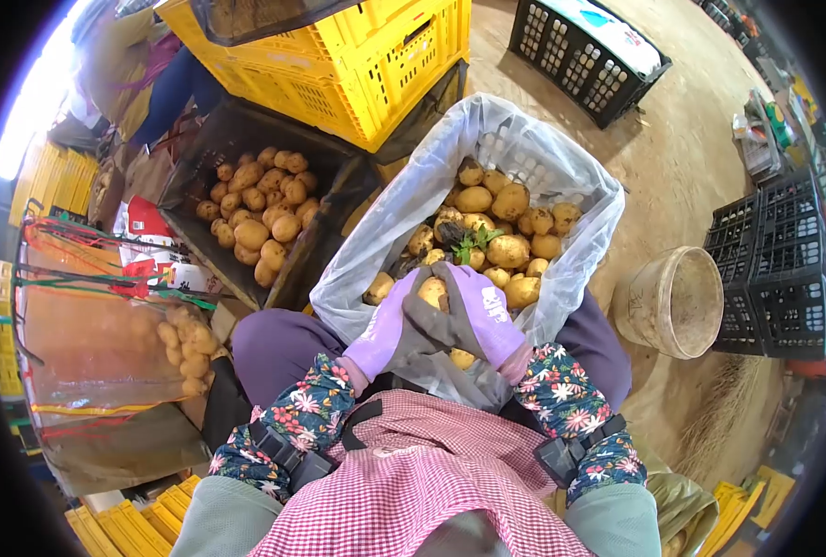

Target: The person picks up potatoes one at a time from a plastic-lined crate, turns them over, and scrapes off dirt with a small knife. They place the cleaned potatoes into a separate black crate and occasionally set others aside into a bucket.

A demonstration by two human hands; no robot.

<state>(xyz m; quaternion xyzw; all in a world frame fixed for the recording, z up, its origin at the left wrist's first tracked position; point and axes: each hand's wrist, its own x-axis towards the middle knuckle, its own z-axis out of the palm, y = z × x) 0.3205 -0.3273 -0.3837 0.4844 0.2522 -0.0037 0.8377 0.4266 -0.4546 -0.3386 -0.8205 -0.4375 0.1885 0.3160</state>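
Snugly, left hand (396,317) and right hand (483,311) cup a potato (433,293) at the crate's (575,172) near edge, floor (677,200) rightward.

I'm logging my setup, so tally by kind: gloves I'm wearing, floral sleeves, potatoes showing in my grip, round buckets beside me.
Gloves: 2
Floral sleeves: 2
Potato in your grip: 1
Round bucket: 1
Total: 6

- Floor (682,176): tan, dusty-looking, top centre down right side; streaked at lower right.
- White glare (13,130): strong, upper left edge.
- Yellow crates (394,70): top, left of centre.
- Black crates (789,278): stacked, right edge.
- Off-white bucket (645,306): on floor, right of centre.
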